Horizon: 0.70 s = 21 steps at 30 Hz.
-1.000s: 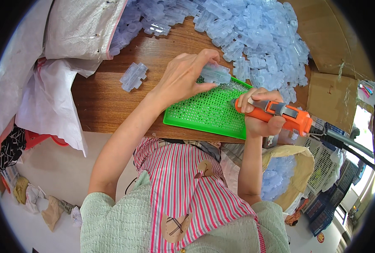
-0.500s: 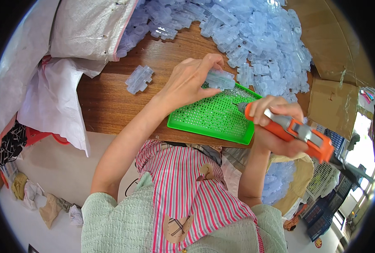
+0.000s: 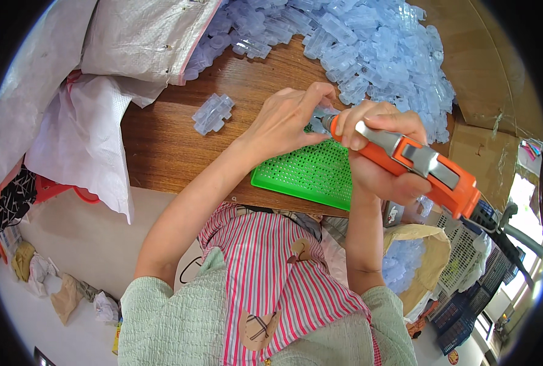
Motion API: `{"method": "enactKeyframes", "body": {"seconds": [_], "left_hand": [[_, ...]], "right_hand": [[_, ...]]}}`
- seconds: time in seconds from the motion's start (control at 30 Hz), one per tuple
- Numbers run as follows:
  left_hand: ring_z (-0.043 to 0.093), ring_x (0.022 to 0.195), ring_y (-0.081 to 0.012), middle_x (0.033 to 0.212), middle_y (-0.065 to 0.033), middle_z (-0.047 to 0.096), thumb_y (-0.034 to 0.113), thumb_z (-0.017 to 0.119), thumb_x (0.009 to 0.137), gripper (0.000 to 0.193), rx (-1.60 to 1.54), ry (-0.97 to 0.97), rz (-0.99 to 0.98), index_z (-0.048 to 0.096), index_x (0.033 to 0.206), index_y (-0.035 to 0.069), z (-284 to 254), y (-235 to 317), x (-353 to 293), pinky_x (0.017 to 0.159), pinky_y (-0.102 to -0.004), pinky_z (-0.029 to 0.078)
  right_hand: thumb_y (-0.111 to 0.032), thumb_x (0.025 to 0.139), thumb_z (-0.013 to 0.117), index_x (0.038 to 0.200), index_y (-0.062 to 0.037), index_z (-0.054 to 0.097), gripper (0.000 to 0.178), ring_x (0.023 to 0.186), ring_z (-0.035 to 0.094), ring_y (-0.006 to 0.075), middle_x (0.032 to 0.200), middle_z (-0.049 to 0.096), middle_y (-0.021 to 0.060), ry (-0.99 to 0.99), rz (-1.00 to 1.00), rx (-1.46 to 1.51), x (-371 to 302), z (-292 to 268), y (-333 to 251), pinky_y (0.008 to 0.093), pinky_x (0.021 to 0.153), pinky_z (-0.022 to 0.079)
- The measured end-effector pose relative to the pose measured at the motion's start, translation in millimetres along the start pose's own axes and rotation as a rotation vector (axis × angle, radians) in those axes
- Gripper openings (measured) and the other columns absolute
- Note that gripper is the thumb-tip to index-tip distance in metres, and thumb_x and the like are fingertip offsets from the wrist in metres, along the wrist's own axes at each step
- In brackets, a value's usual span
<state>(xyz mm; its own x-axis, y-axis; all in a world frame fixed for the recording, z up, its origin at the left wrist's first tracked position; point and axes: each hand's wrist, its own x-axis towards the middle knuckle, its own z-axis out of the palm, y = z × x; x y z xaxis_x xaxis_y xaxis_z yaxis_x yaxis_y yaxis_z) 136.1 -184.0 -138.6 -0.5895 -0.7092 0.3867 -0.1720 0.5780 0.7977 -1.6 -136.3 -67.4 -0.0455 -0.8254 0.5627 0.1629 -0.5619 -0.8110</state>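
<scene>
My left hand (image 3: 284,119) is closed round a clear plastic part (image 3: 325,111), mostly hidden by fingers and tool. My right hand (image 3: 381,149) grips an orange electric screwdriver (image 3: 451,186), its silver lever on top and a cable at the rear. The driver's nose meets the held part or sits right at it; the bit's tip is hidden. Under both hands lies a green perforated tray (image 3: 296,196). To the left of it, a single stepped clear plastic part (image 3: 213,114) rests on the wooden table (image 3: 168,134).
A large heap of similar clear parts (image 3: 384,55) covers the far side of the table. White woven sacks (image 3: 100,134) hang over the left edge, and cardboard (image 3: 482,143) stands at the right. Below, an open brown bag (image 3: 433,256) holds more parts near stacked dark crates (image 3: 460,320).
My right hand has brought the screwdriver up and left, from over the tray to the part in my left hand. The left hand still holds that part. The whole view has shifted slightly.
</scene>
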Motion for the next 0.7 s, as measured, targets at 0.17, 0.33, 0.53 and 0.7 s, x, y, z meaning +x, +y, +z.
{"method": "enactKeyframes", "body": {"seconds": [0.17, 0.33, 0.53, 0.7], "left_hand": [[0.067, 0.088, -0.0297, 0.093, -0.0073, 0.07, 0.018, 0.081, 0.068, 0.063, -0.024, 0.009, 0.004, 0.043, 0.118, 0.011, 1, 1, 0, 0.076, -0.0398, 0.048], [0.067, 0.083, -0.0299, 0.09, -0.0073, 0.069, 0.02, 0.082, 0.067, 0.061, -0.004, 0.017, -0.025, 0.046, 0.115, 0.011, -3, 1, 0, 0.075, -0.0407, 0.049], [0.062, 0.086, -0.0393, 0.092, -0.014, 0.065, 0.013, 0.078, 0.066, 0.059, -0.075, -0.024, -0.014, 0.047, 0.115, 0.01, -2, 0, 4, 0.073, -0.0474, 0.047], [0.064, 0.095, -0.0278, 0.098, -0.0086, 0.066, 0.022, 0.079, 0.071, 0.052, -0.008, -0.099, 0.026, 0.054, 0.115, 0.01, -11, -1, 2, 0.082, -0.0411, 0.046]], "right_hand": [[-0.082, 0.076, 0.052, 0.101, 0.001, 0.056, 0.087, 0.059, 0.054, 0.0201, 0.07, 0.055, 0.0085, 0.008, 0.033, -0.043, -1, 9, -2, 0.0353, 0.056, 0.047], [-0.079, 0.075, 0.058, 0.098, 0.0012, 0.057, 0.083, 0.062, 0.056, 0.0198, 0.071, 0.056, 0.0088, -0.008, 0.229, -0.334, -1, 15, -8, 0.036, 0.06, 0.048], [-0.078, 0.075, 0.06, 0.098, 0.0015, 0.057, 0.083, 0.06, 0.055, 0.0191, 0.069, 0.056, 0.0082, 0.063, 0.17, -0.336, -1, 17, -3, 0.0353, 0.059, 0.047], [-0.081, 0.082, 0.045, 0.099, 0.001, 0.059, 0.085, 0.055, 0.052, 0.0181, 0.064, 0.053, 0.006, 0.098, -0.002, 0.136, 16, 7, -7, 0.0339, 0.05, 0.044]]}}
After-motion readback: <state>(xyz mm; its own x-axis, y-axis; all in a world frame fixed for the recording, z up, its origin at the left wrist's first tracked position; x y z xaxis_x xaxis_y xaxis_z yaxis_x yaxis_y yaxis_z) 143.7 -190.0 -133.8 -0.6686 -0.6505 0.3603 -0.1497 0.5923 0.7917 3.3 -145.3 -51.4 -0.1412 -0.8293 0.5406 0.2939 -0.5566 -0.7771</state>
